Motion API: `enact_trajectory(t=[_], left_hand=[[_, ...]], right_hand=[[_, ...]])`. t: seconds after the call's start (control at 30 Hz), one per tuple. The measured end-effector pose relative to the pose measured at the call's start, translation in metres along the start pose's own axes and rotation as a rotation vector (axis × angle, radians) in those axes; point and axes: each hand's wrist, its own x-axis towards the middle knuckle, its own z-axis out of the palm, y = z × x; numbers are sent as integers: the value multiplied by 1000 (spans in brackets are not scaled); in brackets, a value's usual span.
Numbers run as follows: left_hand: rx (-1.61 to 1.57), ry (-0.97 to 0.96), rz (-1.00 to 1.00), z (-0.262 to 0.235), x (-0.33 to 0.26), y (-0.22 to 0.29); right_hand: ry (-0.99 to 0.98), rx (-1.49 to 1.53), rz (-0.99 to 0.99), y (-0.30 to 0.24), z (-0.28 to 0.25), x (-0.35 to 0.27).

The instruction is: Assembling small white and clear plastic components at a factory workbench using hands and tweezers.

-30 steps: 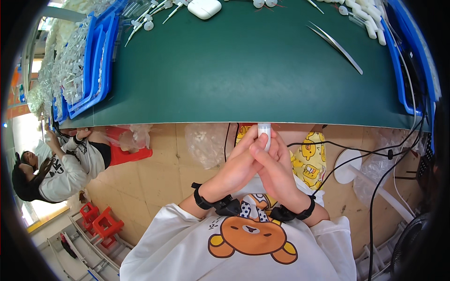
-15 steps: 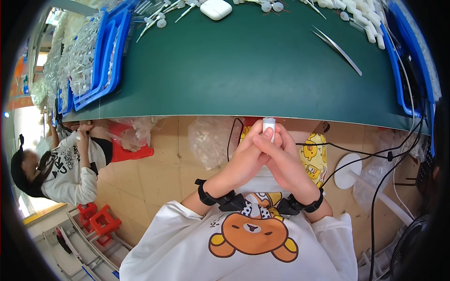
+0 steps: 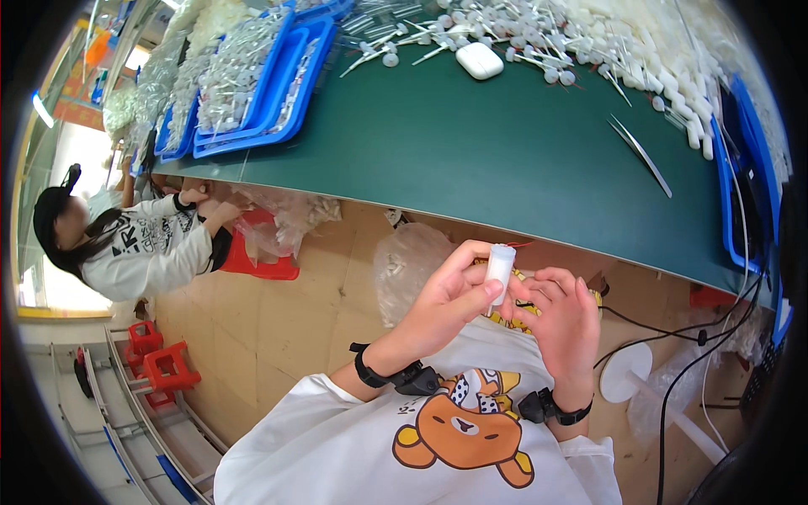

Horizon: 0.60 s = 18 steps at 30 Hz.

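Note:
My left hand [image 3: 446, 305] grips a short white tube [image 3: 499, 273] upright between thumb and fingers, just in front of the table's near edge and above my lap. The tube's upper end looks pale and translucent, and thin red wires stick out beside it. To its right, my right hand [image 3: 562, 324] is open with its fingers apart and slightly curled. Its fingertips are close to the tube; whether they touch it I cannot tell.
On the green table [image 3: 471, 143] lie metal tweezers [image 3: 641, 158], a white rounded case [image 3: 480, 61] and heaps of small white parts [image 3: 547, 38]. Blue trays [image 3: 290, 118] stand at left. Black cables [image 3: 673, 396] hang at right. Another person [image 3: 135, 240] sits at far left.
My hands have come apart: the right one has let go and moved right, its fingers spreading. The left keeps the tube. The view has turned, so the table now slants.

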Motion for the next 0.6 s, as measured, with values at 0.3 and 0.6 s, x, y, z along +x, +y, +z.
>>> enact_trajectory(t=[0.3,0.6], left_hand=[[12,51,208,8,-11,6],[112,-7,280,5,-18,9]], right_hand=[[-12,-10,-14,6,0,-1],[18,-62,-38,12,-2,-3]])
